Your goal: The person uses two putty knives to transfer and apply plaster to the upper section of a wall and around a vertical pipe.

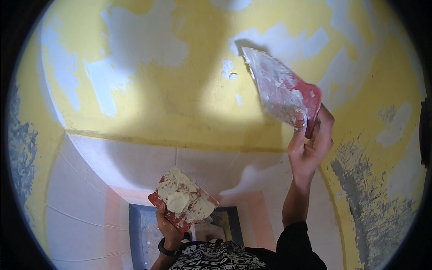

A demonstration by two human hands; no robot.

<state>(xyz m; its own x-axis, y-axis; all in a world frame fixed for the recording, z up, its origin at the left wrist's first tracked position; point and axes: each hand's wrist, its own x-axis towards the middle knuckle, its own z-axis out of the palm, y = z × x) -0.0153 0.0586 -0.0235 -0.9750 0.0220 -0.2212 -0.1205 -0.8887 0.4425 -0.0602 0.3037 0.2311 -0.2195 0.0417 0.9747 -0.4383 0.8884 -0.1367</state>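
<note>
In my right hand point(311, 137) is a wide putty knife point(281, 85) with a red handle and a broad, putty-smeared blade. Its far edge lies at or very near the yellow wall point(180, 112); whether it touches, I cannot tell. My left hand point(169, 231), lower down, grips a second red-handled putty knife point(183, 198). A thick heap of cream putty point(180, 199) covers most of that blade. To the left of the raised blade, the wall has a small chipped spot point(233, 76).
White putty patches point(144, 40) spread over the yellow paint. Pale tiles point(130, 155) line the wall below it. Grey, flaking areas point(360, 211) show at the right, and another point(22, 148) at the left. A dark-bordered floor point(153, 234) lies below me.
</note>
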